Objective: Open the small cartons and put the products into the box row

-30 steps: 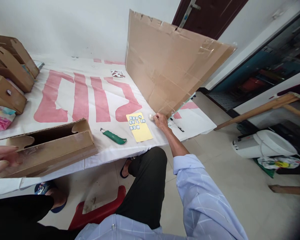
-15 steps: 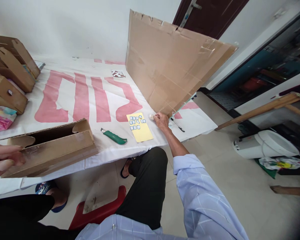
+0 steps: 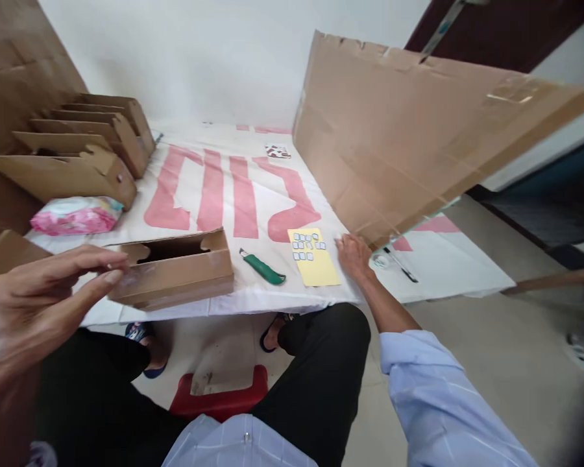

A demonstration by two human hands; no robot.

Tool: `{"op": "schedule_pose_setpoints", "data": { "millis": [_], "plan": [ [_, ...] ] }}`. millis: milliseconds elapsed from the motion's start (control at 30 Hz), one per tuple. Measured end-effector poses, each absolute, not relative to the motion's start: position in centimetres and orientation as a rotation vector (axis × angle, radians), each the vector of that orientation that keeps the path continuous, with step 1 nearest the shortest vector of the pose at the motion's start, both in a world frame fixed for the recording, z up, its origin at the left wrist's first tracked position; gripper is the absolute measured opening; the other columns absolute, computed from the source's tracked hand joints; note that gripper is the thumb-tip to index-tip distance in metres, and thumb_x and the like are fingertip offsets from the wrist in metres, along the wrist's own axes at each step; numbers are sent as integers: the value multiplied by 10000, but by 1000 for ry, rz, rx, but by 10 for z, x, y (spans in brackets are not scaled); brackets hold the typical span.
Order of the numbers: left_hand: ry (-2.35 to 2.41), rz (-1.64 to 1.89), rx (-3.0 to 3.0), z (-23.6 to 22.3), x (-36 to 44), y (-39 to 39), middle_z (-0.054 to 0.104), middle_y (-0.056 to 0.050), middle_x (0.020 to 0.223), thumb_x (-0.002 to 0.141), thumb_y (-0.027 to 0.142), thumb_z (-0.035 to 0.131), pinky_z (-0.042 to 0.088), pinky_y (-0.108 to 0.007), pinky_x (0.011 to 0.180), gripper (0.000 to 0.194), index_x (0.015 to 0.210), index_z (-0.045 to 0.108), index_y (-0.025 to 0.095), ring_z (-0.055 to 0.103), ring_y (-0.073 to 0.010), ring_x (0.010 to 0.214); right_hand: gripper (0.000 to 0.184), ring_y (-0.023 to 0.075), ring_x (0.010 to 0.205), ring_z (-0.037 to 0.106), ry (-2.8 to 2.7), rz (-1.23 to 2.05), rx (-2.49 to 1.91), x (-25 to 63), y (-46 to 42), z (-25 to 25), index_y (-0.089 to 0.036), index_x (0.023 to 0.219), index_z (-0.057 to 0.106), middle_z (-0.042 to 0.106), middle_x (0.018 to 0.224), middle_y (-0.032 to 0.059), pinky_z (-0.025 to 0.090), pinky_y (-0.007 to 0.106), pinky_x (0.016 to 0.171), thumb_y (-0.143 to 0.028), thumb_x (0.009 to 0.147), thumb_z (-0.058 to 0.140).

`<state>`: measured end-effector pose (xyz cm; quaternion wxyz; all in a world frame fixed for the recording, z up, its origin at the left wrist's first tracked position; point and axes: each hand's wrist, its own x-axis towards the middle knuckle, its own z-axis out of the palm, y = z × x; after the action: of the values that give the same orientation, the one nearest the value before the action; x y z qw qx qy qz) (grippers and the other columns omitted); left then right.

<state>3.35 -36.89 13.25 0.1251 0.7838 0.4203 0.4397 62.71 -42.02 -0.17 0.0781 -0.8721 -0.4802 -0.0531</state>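
An open-topped narrow cardboard box (image 3: 180, 279) lies along the table's near edge. My left hand (image 3: 48, 292) pinches thumb and forefinger together at the box's left end, apparently on its edge. Over on the right, my right hand (image 3: 354, 256) rests on the cloth with curled fingers, at the foot of a large upright cardboard sheet (image 3: 399, 136). Whatever is under those fingers is hidden. Between the hands lie a green utility knife (image 3: 263, 267) and a yellow card (image 3: 324, 269) bearing several small blue-edged stickers. A black pen-like tool (image 3: 403, 267) is right of my right hand.
Folded cardboard boxes (image 3: 121, 133) stand in a row at the left, with a pink soft pack (image 3: 78, 216) before them. A small patterned packet (image 3: 277, 151) lies further back. A clear round item (image 3: 380, 261) sits beside the sheet. A red stool (image 3: 224, 402) is below.
The view has swung left, showing more of the boxes and my left hand. My right hand has curled down onto the cloth; the small whitish thing at its fingertips is now hidden.
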Motion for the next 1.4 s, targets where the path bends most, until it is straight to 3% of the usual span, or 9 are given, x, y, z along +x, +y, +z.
{"op": "schedule_pose_setpoints", "data": {
  "millis": [167,333,500,600,700,767,933,1133,1400],
  "plan": [
    [1052,1286,2563,127,39,-360,833,-18,1136,1017,363,732,614,-419,1035,153,1112,828,293,778,-245,1059,330,345,1219,639,-1497,-238,-2677,637,-418,-8,-152,1173,757,744,1323,243,496,438,1012,-310,1113,473],
    [1140,1160,2471,110,25,-352,838,-45,1145,1012,516,709,610,-450,1035,276,1135,830,301,770,-302,1107,350,371,1189,671,-1418,-170,-2653,631,-421,-5,-182,1187,763,760,1284,258,520,480,981,-300,1074,453],
    [1180,1014,2282,98,14,-354,841,-68,1143,966,615,716,609,-341,793,443,1204,846,265,762,-266,973,438,435,1171,717,-1312,-143,-2568,619,-427,10,-135,1357,703,770,1184,303,547,573,971,-339,1050,466],
    [1199,977,2188,94,13,-354,838,-79,1074,923,653,739,560,-307,704,516,1198,858,233,692,-211,787,523,481,1258,694,-1305,-168,-2454,601,-423,28,-63,1470,638,717,1308,374,540,624,1016,-310,1035,485],
    [1219,992,2133,91,15,-350,837,-83,1032,898,655,736,528,-302,695,527,1144,869,207,619,-183,717,458,397,1317,681,-1458,-151,-2264,557,-411,52,-115,1416,702,702,1423,283,545,547,1119,-308,1047,512],
    [1227,998,2100,90,17,-348,834,-85,999,881,644,739,503,-297,683,525,1114,871,193,604,-184,722,369,315,1255,710,-1664,-59,-1884,512,-401,69,-171,1323,760,728,1396,196,592,470,1086,-344,1068,558],
    [1229,1012,1990,90,24,-345,779,-72,858,844,623,753,442,-278,623,525,1071,857,162,570,-182,708,276,296,1228,706,-2056,45,-1105,392,-386,102,-292,1297,800,782,1281,81,593,502,1112,-401,1055,726],
    [1198,1042,1978,90,28,-352,689,-38,744,849,593,716,398,-263,604,515,1037,840,129,506,-154,663,219,239,992,741,-2180,25,-1052,348,-379,94,-274,1140,846,792,1046,66,623,387,903,-215,1066,649],
    [1168,1119,1944,81,31,-351,611,0,675,832,581,706,355,-260,589,482,990,830,143,461,-136,626,166,218,921,736,-1997,87,-1149,348,-387,83,-264,1073,824,788,1017,41,604,343,855,-176,985,714]
  ]
}}
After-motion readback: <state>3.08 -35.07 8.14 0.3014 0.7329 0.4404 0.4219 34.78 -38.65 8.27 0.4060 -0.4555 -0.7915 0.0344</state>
